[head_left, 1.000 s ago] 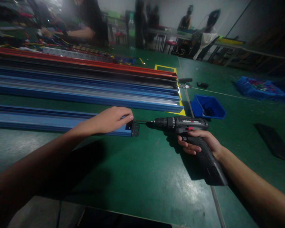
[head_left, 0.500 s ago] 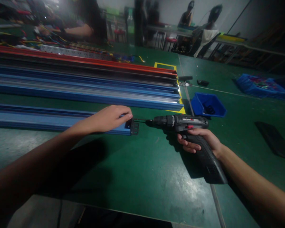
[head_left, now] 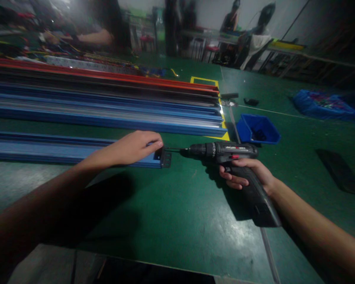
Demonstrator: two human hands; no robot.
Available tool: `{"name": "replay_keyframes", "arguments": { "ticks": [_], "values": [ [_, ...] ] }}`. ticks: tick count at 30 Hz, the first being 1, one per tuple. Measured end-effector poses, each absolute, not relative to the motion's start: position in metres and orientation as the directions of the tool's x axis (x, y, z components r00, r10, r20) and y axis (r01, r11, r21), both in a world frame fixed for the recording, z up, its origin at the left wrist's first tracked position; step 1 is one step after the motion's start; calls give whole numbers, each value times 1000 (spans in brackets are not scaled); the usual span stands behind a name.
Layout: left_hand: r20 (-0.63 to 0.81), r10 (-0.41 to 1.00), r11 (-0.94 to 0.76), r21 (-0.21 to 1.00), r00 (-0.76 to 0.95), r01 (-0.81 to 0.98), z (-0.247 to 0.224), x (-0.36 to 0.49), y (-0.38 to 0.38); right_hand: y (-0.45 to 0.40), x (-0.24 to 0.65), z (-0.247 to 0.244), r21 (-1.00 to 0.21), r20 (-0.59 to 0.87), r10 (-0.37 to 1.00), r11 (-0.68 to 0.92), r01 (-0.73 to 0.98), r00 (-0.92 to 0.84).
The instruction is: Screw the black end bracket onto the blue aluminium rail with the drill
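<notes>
A long blue rail (head_left: pixel 62 152) lies on the green table, with a black end bracket (head_left: pixel 166 159) at its right end. My left hand (head_left: pixel 134 148) rests over that end, thumb and fingers closed on the rail and bracket. In my right hand (head_left: pixel 239 173) is a black cordless drill (head_left: pixel 235 152), held by its handle and pointing left. Its long thin bit reaches the bracket beside my left fingertips; the exact contact point is too small to make out.
Behind lie several blue, black and red rails (head_left: pixel 106 106). A blue bin (head_left: pixel 258 129) with dark parts stands right of them, and a black flat object (head_left: pixel 340 171) lies far right. A person's forearm (head_left: pixel 97 38) shows at upper left, over coloured wires.
The whole view has shifted very slightly. Both hands, the drill and the rail keep the same places relative to each other.
</notes>
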State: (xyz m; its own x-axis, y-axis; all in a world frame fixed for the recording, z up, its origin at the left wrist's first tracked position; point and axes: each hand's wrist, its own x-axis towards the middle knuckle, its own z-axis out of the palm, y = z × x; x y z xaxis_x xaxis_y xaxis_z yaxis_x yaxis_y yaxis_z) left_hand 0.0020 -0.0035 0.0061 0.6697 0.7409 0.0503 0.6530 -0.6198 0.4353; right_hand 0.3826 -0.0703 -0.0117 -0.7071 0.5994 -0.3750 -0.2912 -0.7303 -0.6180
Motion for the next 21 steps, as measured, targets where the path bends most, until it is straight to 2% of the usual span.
{"name": "replay_keyframes", "arguments": {
  "ticks": [21],
  "values": [
    [50, 741, -621, 431, 669, 655, 6, 2, -3, -70, 382, -13, -637, -372, 617, -713, -293, -694]
  ]
}}
